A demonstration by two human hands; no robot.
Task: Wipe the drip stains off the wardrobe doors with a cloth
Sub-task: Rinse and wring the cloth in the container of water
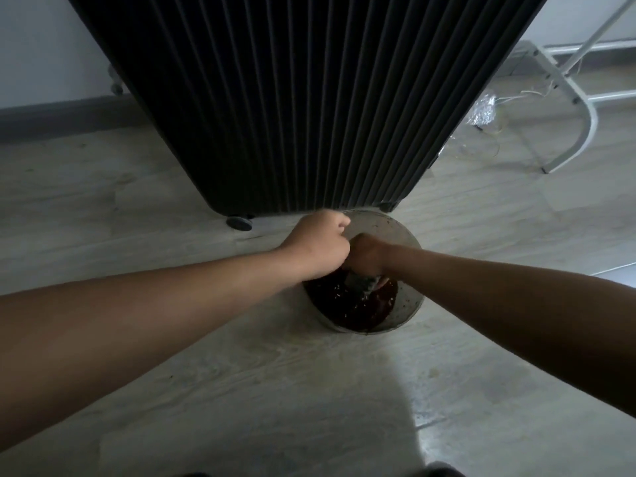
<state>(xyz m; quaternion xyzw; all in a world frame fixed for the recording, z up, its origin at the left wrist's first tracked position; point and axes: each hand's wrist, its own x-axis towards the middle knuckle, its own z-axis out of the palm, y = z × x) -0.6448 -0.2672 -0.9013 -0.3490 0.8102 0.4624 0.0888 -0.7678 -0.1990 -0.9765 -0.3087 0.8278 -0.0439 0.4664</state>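
Standing on the pale floor (206, 373), the round bucket (411, 304) serves as the reference point. It holds dark reddish-brown water (358, 309) in the part nearest the person.

1. Right hand (366, 256): positioned over the middle of the bucket, fingers curled downward and clamped on the cloth (367, 284). A grey, bunched part of the cloth shows below the fist, just above the water.
2. Left hand (318, 244): positioned over the left rim of the bucket, closed into a fist, its knuckles touching the right hand. What it grips cannot be told, because the fingers face away from the camera; it may hold the other end of the cloth.
3. Both forearms are bare and converge on the bucket from the near side.

Surroundings:
- The black wardrobe (292, 98), with vertical ribbed doors, stands directly behind the bucket, its lower edge just beyond the far rim.
- A round foot (238, 222) of the wardrobe sits behind and left of the bucket.
- A white tubular rack (581, 108) stands well behind and right of the bucket, with a crumpled shiny wrapper (483, 110) on the floor beside it.
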